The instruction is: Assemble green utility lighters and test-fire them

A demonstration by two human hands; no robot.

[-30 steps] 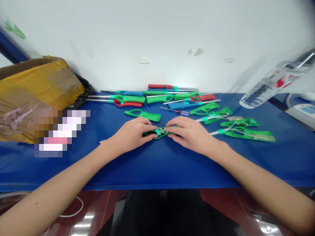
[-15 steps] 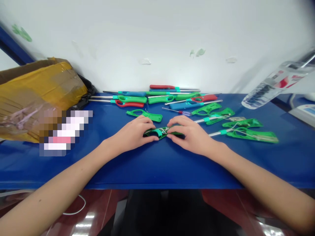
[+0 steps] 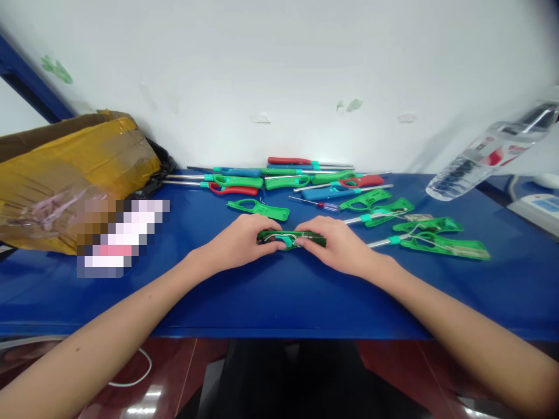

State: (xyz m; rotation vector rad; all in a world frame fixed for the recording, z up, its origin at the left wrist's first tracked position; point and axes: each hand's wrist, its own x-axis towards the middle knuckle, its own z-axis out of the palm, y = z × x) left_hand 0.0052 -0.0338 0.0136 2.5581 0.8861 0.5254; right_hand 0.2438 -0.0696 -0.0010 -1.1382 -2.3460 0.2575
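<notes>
A green lighter casing (image 3: pixel 290 237), its inner side with thin pale wires and a teal trigger facing me, is held between both hands near the middle of the blue table. My left hand (image 3: pixel 244 240) pinches its left end with thumb and fingers. The right end is gripped by my right hand (image 3: pixel 336 241), the thumb near the wires. Behind my left hand lies an empty green casing half (image 3: pixel 271 210). On the right, opened green casings (image 3: pixel 445 245) with wires and metal tubes (image 3: pixel 379 242) rest on the table.
Several closed lighters (image 3: pixel 240 181) in red, green and blue lie along the wall, with a small screwdriver (image 3: pixel 328 206) before them. A taped box (image 3: pixel 74 174) stands at left beside a blurred patch. A water bottle (image 3: pixel 476 157) and a white device (image 3: pixel 539 206) are at right.
The casing between my hands has been tilted up, so its inner side now faces me more. Both hands closed in on its ends. The view has shifted slightly.
</notes>
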